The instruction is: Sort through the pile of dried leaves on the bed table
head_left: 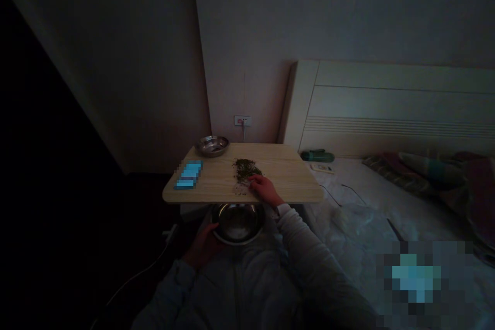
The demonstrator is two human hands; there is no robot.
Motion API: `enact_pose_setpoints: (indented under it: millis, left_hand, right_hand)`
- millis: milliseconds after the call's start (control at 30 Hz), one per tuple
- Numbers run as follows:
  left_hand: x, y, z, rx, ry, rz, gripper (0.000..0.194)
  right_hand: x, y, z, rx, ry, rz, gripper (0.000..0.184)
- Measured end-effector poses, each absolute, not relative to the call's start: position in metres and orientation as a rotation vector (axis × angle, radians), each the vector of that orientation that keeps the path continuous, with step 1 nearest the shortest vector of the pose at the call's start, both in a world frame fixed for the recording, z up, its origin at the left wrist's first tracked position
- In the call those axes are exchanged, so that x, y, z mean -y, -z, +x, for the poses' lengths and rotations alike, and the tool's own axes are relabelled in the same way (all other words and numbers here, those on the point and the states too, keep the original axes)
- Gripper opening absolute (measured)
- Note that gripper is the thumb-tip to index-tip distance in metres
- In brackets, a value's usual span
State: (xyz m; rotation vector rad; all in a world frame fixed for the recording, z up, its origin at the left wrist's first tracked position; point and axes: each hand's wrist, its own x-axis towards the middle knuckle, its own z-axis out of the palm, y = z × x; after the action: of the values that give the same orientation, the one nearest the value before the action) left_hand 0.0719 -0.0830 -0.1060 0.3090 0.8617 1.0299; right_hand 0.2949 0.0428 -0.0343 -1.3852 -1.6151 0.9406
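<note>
My left hand (pixel 205 245) grips the rim of a shiny metal bowl (pixel 236 223), thumb over the edge, holding it at my lap below the table's front edge. On the light wooden table (pixel 288 172) lies a loose pile of small dark green-brown grains (pixel 246 169), too small to name exactly. At the pile's near right side rests my right hand (pixel 266 191), its fingers bent and drawn together at the grains. Whatever sits between those fingertips is too small to make out. Fewer, scattered grains lie in front of the pile.
A second metal bowl (pixel 212 146) stands at the table's back left corner, with a blurred-out bright phone-like rectangle (pixel 188 175) in front of it. To the right is a bed with a green bottle (pixel 317 155) and bedding (pixel 433 175). A white cable (pixel 135 274) runs at lower left.
</note>
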Motion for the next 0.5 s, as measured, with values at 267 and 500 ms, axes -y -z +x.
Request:
enact_pose_setpoints:
  millis: [267, 500]
  left_hand:
    - [0.0851, 0.0974, 0.0749, -0.913, -1.032, 0.278, 0.018]
    - [0.0832, 0.1042, 0.0738, -0.937, -1.046, 0.253, 0.019]
  right_hand:
    - [-0.039, 0.0292, 0.2946, 1.641, -0.932, -1.418, 0.03]
    - [-0.0386, 0.0285, 0.2945, 1.668, -0.944, -1.387, 0.03]
